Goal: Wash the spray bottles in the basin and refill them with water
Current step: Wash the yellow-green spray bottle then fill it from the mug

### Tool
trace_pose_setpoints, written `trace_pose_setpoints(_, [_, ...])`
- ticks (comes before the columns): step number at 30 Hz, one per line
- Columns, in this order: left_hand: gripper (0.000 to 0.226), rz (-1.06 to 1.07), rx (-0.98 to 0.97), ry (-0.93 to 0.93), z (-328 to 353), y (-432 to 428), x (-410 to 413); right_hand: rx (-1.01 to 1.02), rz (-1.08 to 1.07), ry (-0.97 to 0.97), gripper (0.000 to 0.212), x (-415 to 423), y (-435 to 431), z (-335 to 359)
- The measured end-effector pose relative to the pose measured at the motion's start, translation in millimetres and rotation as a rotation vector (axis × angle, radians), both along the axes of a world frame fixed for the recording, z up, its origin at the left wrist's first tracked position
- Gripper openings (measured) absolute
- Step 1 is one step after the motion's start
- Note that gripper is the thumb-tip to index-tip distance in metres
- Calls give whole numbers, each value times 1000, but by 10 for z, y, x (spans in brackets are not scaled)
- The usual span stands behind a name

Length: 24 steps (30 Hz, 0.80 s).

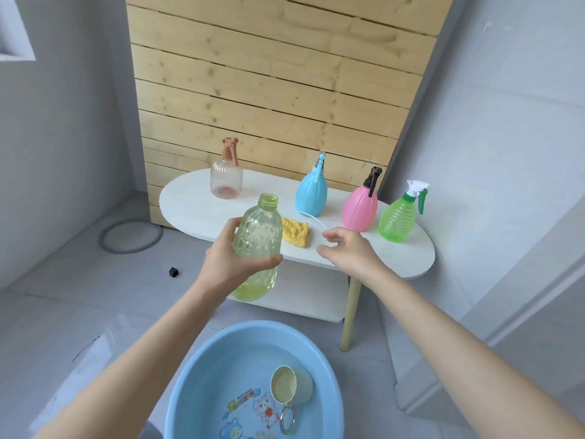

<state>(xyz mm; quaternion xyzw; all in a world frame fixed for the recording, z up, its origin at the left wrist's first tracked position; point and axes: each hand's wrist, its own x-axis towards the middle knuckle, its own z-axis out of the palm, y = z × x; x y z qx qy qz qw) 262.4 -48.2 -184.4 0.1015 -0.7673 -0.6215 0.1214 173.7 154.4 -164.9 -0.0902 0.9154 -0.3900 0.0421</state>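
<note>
Head view: left hand (235,259) grips capless yellow bottle (258,245); right hand (349,251) loosely curled, empty.

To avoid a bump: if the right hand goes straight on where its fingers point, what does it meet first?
Probably the yellow sponge, left of the right hand; the bottle in the left hand lies beyond. Depth is uncertain.

The left grip (234,258) wraps around an uncapped yellow-green bottle (258,242), held nearly upright in front of the white table (190,198). The right grip (351,251) hovers over the table's front edge, fingers loosely curled. On the table stand a clear spray bottle (226,182), a blue one (311,193), a pink one (360,207) and a green one (397,220), with a yellow sponge (296,231) near the front. Below, a cream cup (291,389) lies in the blue basin (202,375) of water.
</note>
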Motion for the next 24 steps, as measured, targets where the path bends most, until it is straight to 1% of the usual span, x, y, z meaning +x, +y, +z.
trace_pose_setpoints(3, [83, 14, 34, -3, -113, 18, -130, 143, 15, 20, 50, -182, 65, -179])
trace_pose_setpoints(5, [75, 8, 54, -4, -187, 32, -212, 255, 38, 51, 57, -336, 101, -339])
trace_pose_setpoints(6, [72, -6, 56, -7, -226, 36, -275, 286, 36, 51, 60, -437, 114, -422])
trace_pose_setpoints(8, [73, -32, 49, -13, -274, 34, -337, 301, 5, 46, 62, -590, 142, -552])
trace_pose_setpoints(10, [73, -58, 60, -31, -295, -1, -421, 304, -46, 62, 61, -735, 159, -669])
trace_pose_setpoints(13, [66, -79, 73, -37, -343, -59, -514, 380, -97, 90, 59, -880, 182, -806])
trace_pose_setpoints(16, [64, -85, 54, -37, -395, -110, -604, 429, -102, 109, 55, -988, 201, -912])
trace_pose_setpoints(18, [66, -97, 62, -53, -426, -137, -678, 406, -93, 104, 45, -1042, 225, -954])
trace_pose_setpoints(20, [66, -85, 61, -52, -414, -181, -678, 389, -49, 174, 30, -1036, 253, -953])
trace_pose_setpoints(21, [66, -88, 59, -55, -425, -199, -706, 411, -39, 191, 27, -1038, 273, -953])
trace_pose_setpoints(24, [73, -87, 50, -67, -468, -255, -734, 523, -5, 188, 37, -1027, 309, -942])
